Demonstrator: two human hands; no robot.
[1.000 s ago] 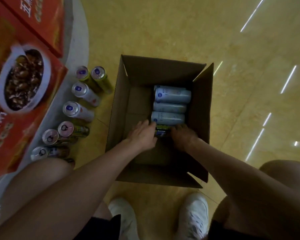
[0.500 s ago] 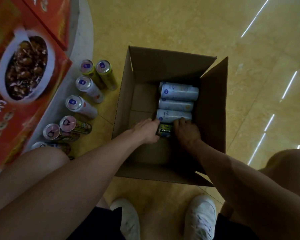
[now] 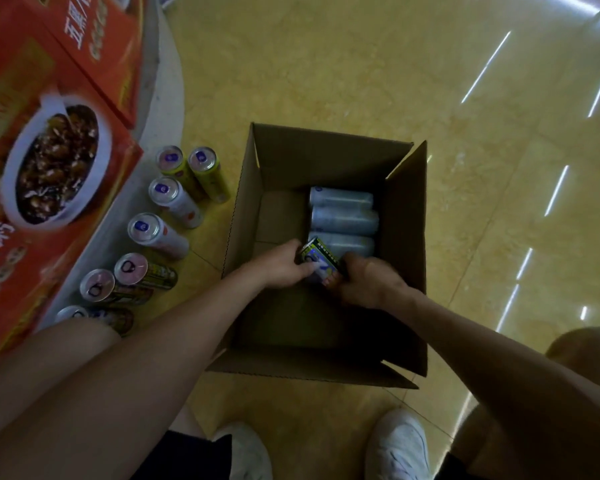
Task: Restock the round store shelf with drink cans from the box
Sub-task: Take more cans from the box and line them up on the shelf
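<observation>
An open cardboard box (image 3: 243,202) stands on the floor in front of me. Inside it lie three pale blue cans (image 3: 343,221) stacked side by side. Both hands reach into the box. My left hand (image 3: 281,265) and my right hand (image 3: 364,282) both grip a colourful green-trimmed can (image 3: 317,261), tilted, its top pointing up-left, just in front of the pale cans. Several cans (image 3: 160,233) stand in a curved row on the floor along the grey round shelf base (image 3: 160,91).
Red food cartons (image 3: 49,174) with a bowl picture sit on the round shelf at the left. Shiny yellow tiled floor (image 3: 430,81) spreads to the right and beyond the box. My knees and white shoes (image 3: 399,445) are at the bottom.
The colourful can, which lay low between my hands, has been lifted and tilted upward. My head moved back a little, so the box sits lower in view.
</observation>
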